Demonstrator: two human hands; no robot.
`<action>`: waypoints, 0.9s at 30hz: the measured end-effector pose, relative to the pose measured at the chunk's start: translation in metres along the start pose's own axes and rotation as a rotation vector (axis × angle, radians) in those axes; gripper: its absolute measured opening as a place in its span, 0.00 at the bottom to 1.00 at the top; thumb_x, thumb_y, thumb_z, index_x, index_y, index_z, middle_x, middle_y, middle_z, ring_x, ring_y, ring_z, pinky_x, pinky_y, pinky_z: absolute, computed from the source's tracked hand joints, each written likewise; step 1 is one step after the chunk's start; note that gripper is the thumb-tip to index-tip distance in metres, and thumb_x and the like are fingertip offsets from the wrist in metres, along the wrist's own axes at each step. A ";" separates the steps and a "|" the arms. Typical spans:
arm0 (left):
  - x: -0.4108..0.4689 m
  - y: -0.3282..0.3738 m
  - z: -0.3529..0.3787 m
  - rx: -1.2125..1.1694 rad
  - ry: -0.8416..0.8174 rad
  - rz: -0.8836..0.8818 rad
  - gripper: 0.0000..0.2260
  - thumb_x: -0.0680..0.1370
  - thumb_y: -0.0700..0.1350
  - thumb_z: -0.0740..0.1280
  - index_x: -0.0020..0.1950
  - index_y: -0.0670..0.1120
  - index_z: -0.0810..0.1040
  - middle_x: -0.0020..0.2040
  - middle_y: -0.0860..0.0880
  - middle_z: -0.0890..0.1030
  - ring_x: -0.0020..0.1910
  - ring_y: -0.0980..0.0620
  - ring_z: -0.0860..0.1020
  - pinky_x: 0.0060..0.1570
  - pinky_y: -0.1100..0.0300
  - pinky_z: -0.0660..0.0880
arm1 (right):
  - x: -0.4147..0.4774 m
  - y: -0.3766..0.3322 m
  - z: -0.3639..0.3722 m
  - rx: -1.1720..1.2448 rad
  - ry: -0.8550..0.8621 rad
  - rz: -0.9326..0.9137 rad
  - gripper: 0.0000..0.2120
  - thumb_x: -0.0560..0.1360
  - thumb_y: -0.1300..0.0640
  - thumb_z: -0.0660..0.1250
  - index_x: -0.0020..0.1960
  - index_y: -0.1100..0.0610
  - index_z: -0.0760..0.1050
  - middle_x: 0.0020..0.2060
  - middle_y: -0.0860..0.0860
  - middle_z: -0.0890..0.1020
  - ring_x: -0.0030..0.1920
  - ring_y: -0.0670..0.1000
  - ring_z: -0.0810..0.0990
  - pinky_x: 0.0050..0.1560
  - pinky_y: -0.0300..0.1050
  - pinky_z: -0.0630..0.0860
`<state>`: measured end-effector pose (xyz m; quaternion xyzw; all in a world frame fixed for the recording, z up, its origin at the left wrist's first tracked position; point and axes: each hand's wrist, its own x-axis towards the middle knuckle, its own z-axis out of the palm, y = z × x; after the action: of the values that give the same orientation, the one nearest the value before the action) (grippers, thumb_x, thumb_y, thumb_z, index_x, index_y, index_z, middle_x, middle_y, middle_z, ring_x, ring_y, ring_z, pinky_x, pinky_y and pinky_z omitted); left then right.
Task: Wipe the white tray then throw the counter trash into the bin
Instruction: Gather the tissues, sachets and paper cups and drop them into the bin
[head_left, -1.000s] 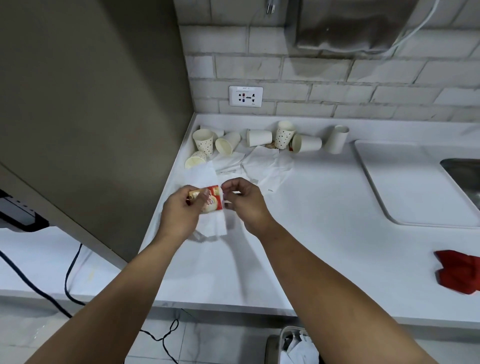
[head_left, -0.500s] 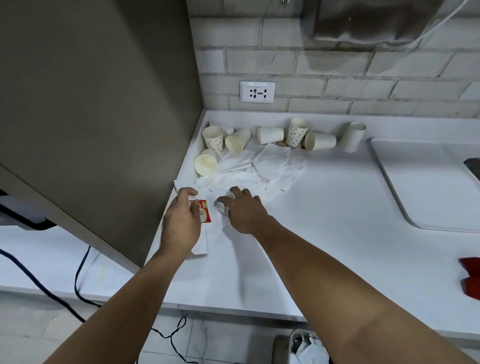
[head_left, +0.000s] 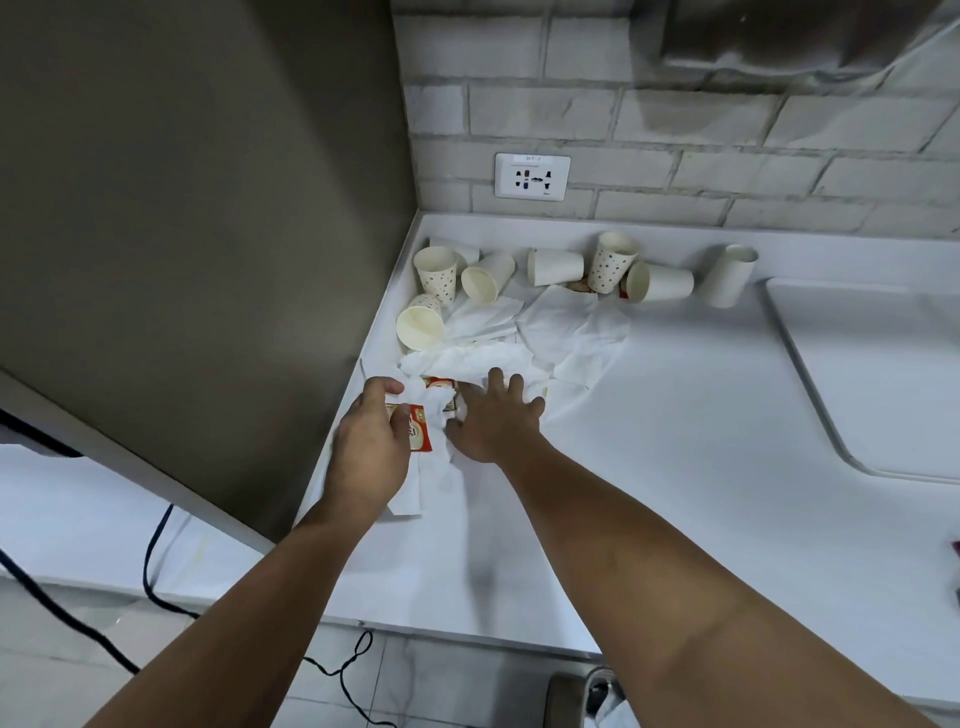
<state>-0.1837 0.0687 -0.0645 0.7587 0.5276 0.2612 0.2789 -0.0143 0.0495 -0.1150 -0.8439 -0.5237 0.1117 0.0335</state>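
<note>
2 bare hands (head_left: 371, 447), bare forearms (head_left: 597, 519)

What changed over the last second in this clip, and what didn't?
The right hand let go of the red packet and reached forward, fingers spread over the crumpled napkins. The left hand keeps gripping the packet with a napkin. The cups and white tray stayed put.

The counter (head_left: 675, 441) is white, as is the tray (head_left: 872, 374) at its right edge. In the back left corner an upright paper cup (head_left: 439, 273) is cream with small dark dots; a tipped cup (head_left: 556, 266) is plain cream. The napkins (head_left: 571, 322) are white, the sachet (head_left: 418, 428) red with pale print, the brick wall (head_left: 675, 130) grey-white
</note>
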 end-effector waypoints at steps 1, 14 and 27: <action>0.000 0.000 0.000 -0.001 0.001 -0.003 0.09 0.84 0.43 0.64 0.64 0.51 0.72 0.53 0.46 0.82 0.47 0.50 0.80 0.43 0.61 0.73 | 0.000 -0.001 0.000 0.004 0.026 0.005 0.29 0.74 0.33 0.59 0.72 0.41 0.63 0.69 0.53 0.64 0.69 0.59 0.62 0.61 0.63 0.64; 0.000 0.000 0.001 -0.015 0.003 -0.013 0.10 0.83 0.44 0.65 0.65 0.50 0.73 0.55 0.46 0.82 0.51 0.47 0.83 0.48 0.59 0.78 | -0.002 0.006 0.005 -0.179 0.145 -0.173 0.19 0.80 0.52 0.63 0.69 0.50 0.68 0.63 0.55 0.70 0.62 0.60 0.70 0.54 0.60 0.72; 0.012 0.001 0.006 -0.055 0.027 0.038 0.08 0.83 0.44 0.65 0.62 0.53 0.72 0.51 0.46 0.83 0.47 0.48 0.83 0.42 0.59 0.75 | -0.002 0.043 -0.030 0.147 0.389 -0.281 0.14 0.78 0.67 0.60 0.63 0.63 0.74 0.57 0.58 0.77 0.53 0.59 0.77 0.54 0.51 0.75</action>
<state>-0.1757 0.0790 -0.0667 0.7569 0.5094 0.2914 0.2875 0.0293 0.0304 -0.0934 -0.7638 -0.6099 -0.0210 0.2100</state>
